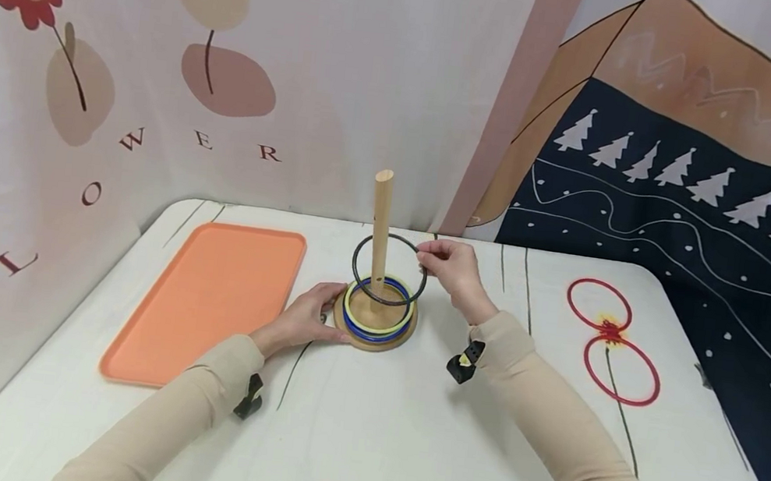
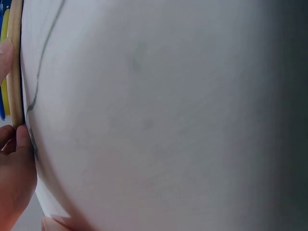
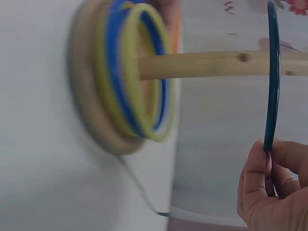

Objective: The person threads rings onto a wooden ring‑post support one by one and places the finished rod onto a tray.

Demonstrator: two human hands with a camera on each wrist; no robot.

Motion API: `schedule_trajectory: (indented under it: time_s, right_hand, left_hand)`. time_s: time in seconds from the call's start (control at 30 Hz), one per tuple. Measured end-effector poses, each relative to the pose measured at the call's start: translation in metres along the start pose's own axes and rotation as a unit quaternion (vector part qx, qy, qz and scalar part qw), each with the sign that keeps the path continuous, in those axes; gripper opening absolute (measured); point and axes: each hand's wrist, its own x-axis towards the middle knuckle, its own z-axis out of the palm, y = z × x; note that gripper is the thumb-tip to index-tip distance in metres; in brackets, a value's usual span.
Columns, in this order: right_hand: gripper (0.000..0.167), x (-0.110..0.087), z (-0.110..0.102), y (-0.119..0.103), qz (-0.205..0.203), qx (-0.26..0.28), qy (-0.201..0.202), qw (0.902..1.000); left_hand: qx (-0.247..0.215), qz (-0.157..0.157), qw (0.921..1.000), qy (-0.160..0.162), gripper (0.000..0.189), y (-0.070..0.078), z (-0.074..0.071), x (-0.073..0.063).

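Note:
A round wooden base (image 1: 374,347) with an upright wooden peg (image 1: 381,213) stands at mid-table in the head view. My left hand (image 1: 308,317) grips the left edge of the base between thumb and fingers. Pinched between the thumb and fingers of my right hand (image 1: 454,271) is a dark ring (image 3: 274,96), which encircles the peg above the other rings. Stacked round the foot of the peg are yellow rings (image 3: 129,62) and blue rings (image 3: 113,53). In the left wrist view, only fingers and the base's edge (image 2: 15,72) show at the left.
An orange tray (image 1: 211,293) lies left of the base. On the right side of the table, two red rings (image 1: 658,379) lie flat, near a printed flower (image 1: 609,331) on the white tablecloth (image 1: 364,442). Printed curtains (image 1: 375,75) hang behind the table.

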Motion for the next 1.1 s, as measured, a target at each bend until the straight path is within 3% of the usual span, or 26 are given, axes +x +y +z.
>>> schedule_trajectory:
  time_s: [0.37, 1.1]
  right_hand:
    - [0.011, 0.002, 0.019, 0.034, -0.002, -0.078, 0.011, 0.9969]
    - [0.009, 0.004, 0.029, 0.04, -0.035, -0.166, 0.027, 0.9851]
  left_hand:
    - [0.008, 0.013, 0.9999, 0.001, 0.096, -0.001, 0.0, 0.001]
    - [0.008, -0.003, 1.0, 0.001, 0.098, 0.0, 0.0, 0.002]
